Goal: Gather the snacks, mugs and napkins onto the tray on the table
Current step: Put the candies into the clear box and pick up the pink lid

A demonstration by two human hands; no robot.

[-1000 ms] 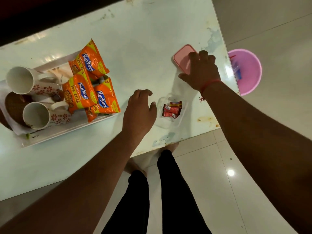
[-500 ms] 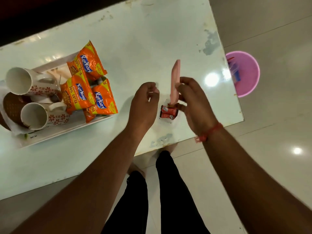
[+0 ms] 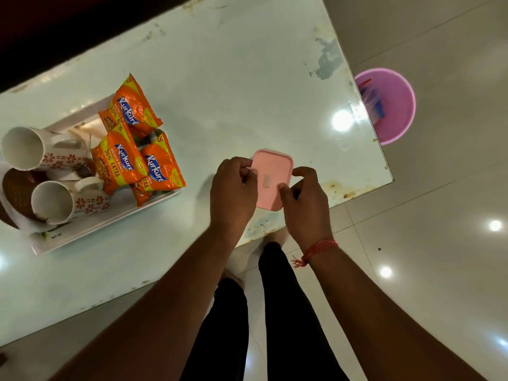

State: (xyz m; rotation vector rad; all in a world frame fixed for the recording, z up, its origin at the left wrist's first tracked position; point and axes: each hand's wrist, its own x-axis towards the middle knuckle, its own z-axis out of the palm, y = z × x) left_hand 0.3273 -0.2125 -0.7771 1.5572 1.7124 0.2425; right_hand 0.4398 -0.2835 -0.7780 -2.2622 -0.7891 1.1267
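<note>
Tray [image 3: 110, 229], white, at 9 o'clock on the pale table [image 3: 233, 78], its far-left end cut off by the frame edge. On it, 3 orange snack packets [image 3: 129, 158] piled toward its 3 o'clock end, overlapping one another, the lowest mostly hidden under the other 2. 2 white mugs [image 3: 52, 177] with red flower prints lying on their sides at the tray's 9 o'clock end, mouths facing 9 o'clock; white napkin and a brown patterned piece beneath them, only partly visible and hard to identify. Near the table's 5 o'clock corner, pink lid [image 3: 270, 180] lying flat over a container, container itself and its contents hidden. Left hand [image 3: 233, 193] curled at the lid's 9 o'clock edge, fingertips pinching the rim. Right hand [image 3: 305, 204] at the 4 o'clock edge, thumb pressed on the lid's top, fingers wrapped round the side; red thread [image 3: 316, 250] on that wrist. Beyond the table's 3 o'clock edge, pink bucket [image 3: 395, 105] on the tiled floor, partly hidden by the tabletop, blue and red contents unclear. Below, black trouser legs and bare feet seen faintly through the tabletop.
</note>
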